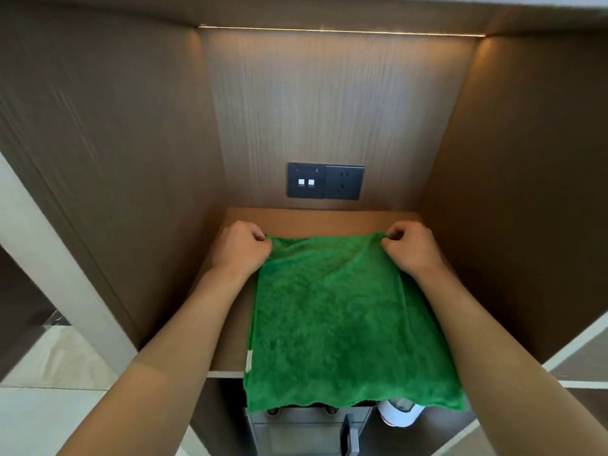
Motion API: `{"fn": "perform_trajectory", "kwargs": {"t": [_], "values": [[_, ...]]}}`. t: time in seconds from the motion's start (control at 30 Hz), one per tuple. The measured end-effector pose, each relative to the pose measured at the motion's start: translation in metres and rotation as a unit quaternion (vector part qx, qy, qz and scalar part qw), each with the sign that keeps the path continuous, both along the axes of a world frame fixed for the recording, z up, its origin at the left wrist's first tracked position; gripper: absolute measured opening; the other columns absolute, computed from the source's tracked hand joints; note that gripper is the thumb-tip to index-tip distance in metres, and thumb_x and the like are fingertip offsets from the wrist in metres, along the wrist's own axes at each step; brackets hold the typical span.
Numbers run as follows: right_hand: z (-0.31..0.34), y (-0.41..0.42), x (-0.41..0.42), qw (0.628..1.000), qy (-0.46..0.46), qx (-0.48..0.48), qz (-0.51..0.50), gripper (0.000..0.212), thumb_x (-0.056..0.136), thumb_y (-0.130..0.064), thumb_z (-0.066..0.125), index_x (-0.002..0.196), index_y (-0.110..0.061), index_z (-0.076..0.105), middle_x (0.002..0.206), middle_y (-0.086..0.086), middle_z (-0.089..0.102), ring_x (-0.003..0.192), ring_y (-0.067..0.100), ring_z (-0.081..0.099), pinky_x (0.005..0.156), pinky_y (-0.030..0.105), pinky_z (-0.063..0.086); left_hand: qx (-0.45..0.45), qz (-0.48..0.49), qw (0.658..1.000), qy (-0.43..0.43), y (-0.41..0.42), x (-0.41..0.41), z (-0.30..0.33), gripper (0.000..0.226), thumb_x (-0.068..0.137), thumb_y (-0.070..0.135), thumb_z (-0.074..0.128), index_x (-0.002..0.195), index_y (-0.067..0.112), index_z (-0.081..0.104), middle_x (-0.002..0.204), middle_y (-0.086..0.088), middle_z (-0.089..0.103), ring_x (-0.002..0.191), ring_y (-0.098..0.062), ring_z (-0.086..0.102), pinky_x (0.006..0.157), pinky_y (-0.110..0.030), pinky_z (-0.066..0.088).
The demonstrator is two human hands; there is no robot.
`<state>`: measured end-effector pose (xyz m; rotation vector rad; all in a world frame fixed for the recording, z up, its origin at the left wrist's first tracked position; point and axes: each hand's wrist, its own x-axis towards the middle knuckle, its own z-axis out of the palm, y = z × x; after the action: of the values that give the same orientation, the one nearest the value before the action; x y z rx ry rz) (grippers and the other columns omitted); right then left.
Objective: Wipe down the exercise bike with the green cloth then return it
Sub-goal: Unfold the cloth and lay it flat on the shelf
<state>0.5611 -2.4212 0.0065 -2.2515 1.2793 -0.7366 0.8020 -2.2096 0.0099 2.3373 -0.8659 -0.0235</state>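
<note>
On the shelf point(296, 218), reaching past its front edge, the cloth point(335, 324) lies spread flat, left hand point(241, 248) and right hand point(411, 246) each pinching a far corner, apparently to square it for return.

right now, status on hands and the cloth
Left hand and right hand each pinch a far corner of the green cloth. Cloth spread on the wooden shelf, near edge hanging over the front. Nothing in the way.

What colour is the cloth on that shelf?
Bright green cloth with a small white tag, seen from the head view.
</note>
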Motion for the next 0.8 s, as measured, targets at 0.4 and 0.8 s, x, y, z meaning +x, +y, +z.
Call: {"fn": "perform_trajectory", "kwargs": {"t": [0.4,0.8], "values": [[-0.005,-0.011,0.003,0.999,-0.032,0.029,-0.028,0.011,0.092,-0.016,0.073,0.082,-0.013,0.071,0.082,0.003,0.069,0.089,0.028,0.067,0.074,0.028,0.042,-0.089,0.041,0.995,0.026,-0.01,0.012,-0.009,0.017,0.1,0.032,0.065,0.086,0.022,0.067,0.099,-0.007,0.075,0.1,-0.031,0.069,0.078,-0.034,0.052],[-0.006,-0.012,-0.001,0.999,-0.007,0.01,-0.043,0.016,0.091,-0.028,0.079,0.086,-0.015,0.072,0.09,0.005,0.072,0.094,0.028,0.068,0.079,0.035,0.05,0.062,0.019,0.994,-0.091,-0.018,0.008,-0.015,0.021,0.104,0.036,0.056,0.111,0.018,0.065,0.114,-0.014,0.072,0.108,-0.039,0.068,0.076,-0.038,0.046]]}}
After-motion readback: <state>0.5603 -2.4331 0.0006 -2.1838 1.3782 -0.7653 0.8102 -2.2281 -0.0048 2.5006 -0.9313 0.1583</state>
